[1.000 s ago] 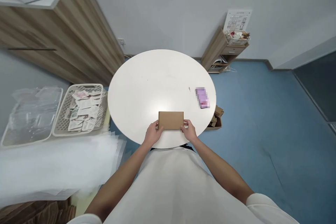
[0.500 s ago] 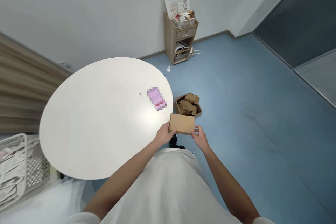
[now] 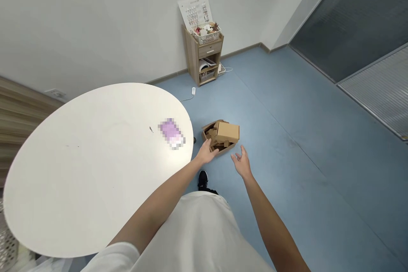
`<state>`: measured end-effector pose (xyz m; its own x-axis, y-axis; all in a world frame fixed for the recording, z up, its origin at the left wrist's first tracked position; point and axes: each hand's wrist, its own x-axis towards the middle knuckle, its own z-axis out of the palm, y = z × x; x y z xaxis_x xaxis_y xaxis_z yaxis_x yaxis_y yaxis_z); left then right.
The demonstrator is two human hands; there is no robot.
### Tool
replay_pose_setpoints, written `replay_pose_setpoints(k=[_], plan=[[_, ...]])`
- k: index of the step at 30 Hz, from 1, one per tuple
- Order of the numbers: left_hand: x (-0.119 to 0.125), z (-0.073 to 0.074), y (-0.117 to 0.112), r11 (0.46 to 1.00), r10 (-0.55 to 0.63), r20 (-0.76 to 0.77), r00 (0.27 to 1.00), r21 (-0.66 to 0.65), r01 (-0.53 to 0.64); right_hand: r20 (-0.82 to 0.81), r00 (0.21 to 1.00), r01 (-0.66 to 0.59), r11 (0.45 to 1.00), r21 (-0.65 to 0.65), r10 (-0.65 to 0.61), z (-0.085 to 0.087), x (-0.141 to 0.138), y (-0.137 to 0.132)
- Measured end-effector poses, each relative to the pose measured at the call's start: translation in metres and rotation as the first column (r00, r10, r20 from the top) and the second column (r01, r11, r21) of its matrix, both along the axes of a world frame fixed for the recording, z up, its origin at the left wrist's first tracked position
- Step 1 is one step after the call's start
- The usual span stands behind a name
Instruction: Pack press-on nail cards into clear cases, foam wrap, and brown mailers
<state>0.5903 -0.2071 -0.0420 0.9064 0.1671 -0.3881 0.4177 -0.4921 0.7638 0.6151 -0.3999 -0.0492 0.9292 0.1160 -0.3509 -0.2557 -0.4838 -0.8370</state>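
Observation:
A small brown cardboard box (image 3: 227, 131) lies tilted on top of a floor carton (image 3: 210, 145) that holds several similar folded boxes. My left hand (image 3: 207, 152) hangs open just left of the carton, fingers spread, holding nothing. My right hand (image 3: 242, 163) is open too, palm toward the carton, a little right of and below the box. Neither hand touches the box.
A round white table (image 3: 89, 161) stands to my left with a blurred pink item (image 3: 172, 133) near its right edge. A small wooden cabinet (image 3: 204, 57) with a basket on top stands against the far wall. Blue floor (image 3: 302, 148) spreads to the right. My shoe (image 3: 202, 178) shows below.
I turned right from the table with the box held in both hands. Both hands have let go, and the box now lies on the floor carton.

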Motion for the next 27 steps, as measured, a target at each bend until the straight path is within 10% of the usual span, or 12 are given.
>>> replay_pose_setpoints(k=[8, 14, 23, 27], plan=[[-0.120, 0.005, 0.041, 0.973, 0.068, -0.150, 0.986, -0.208, -0.099, 0.008, 0.986, -0.163, 0.986, -0.033, 0.164, -0.010, -0.047, 0.021], [-0.224, 0.035, 0.095, 0.862, 0.439, -0.105, 0.892, -0.228, -0.452, 0.169, 0.908, -0.398, 0.915, 0.063, 0.383, 0.009, -0.076, 0.105], [-0.388, 0.040, 0.164, 0.552, 0.831, 0.041, 0.555, -0.193, -0.811, 0.204, 0.566, -0.825, 0.551, 0.129, 0.799, 0.040, -0.203, 0.265], [-0.450, 0.033, 0.180, 0.501, 0.863, -0.002, 0.506, -0.129, -0.856, 0.163, 0.354, -0.934, 0.338, 0.115, 0.921, 0.049, -0.265, 0.316]])
